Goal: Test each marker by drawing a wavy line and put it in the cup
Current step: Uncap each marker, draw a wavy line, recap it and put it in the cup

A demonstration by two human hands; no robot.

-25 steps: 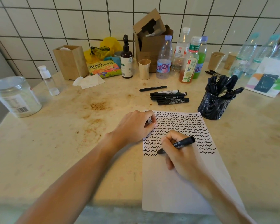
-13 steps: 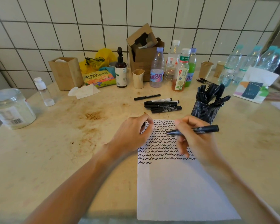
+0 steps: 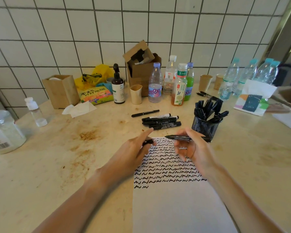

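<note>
Lifting clear of the white paper sheet with rows of black wavy lines, the right hand has carried the slim black marker pen up off the page since 1 s ago, when its tip was on the sheet at the last, short row. Marker now held level above the sheet's far edge, pinched by thumb and forefingers, bare tip pointing toward the left hand. Left hand has come off the paper too; fingers curled round a small black cap, forefinger stretched out.

Judgement: test line for this marker is done; re-capping appears to be the step in hand, w/ drop into the cup to follow.

The black wire-mesh pen cup stands just beyond and right of the sheet, already holding many black markers. Untested lot, a loose bunch of black markers, lies on the stained beige tabletop just beyond the sheet, left of the cup.

Readable text, all beyond the sheet near the tiled wall:
- clear bottle w/ lilac cap: label reads approx. "anten".
- amber-drink bottle w/ green-and-white label: Chinese characters, too small to read fully.
- yellow-orange snack packet: Chinese characters, not legible.
- marker barrel print: too small to read.
</note>
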